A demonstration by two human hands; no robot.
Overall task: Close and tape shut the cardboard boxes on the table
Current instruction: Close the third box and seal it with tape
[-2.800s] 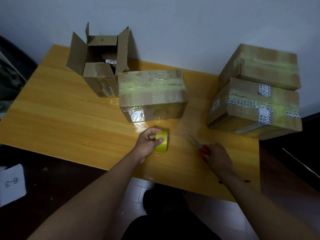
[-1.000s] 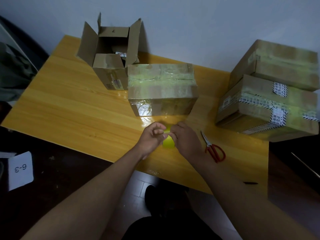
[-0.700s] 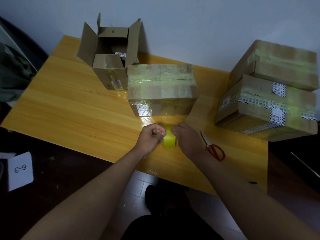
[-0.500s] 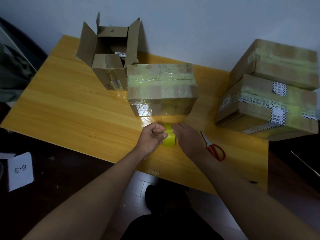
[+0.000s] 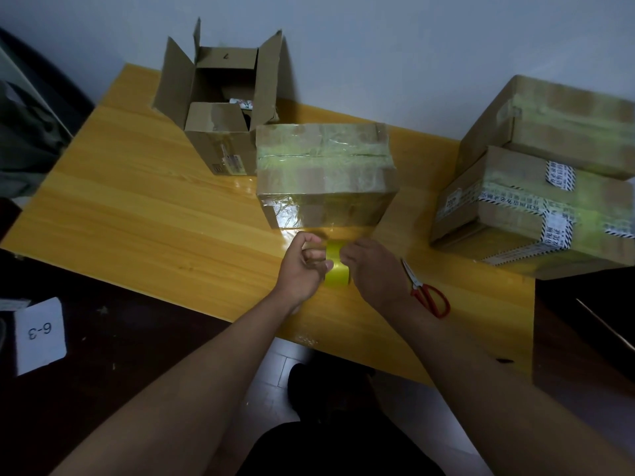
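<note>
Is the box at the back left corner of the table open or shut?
Open. The back-left box has its flaps standing up, and its inside shows.

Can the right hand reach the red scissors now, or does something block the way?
Probably yes. The red scissors lie on the table just beside the right hand, with nothing between them. But that hand is busy on the yellow tape roll and would have to let go first.

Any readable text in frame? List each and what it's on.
"6-3": white card on the dark floor at left, seen rotated.
"7": handwritten on the far inner flap of the open box; could be another mark.
Shipping label on the open box's front: too small to read.
Printed tape on the lower stacked box: characters too blurred to read.
</note>
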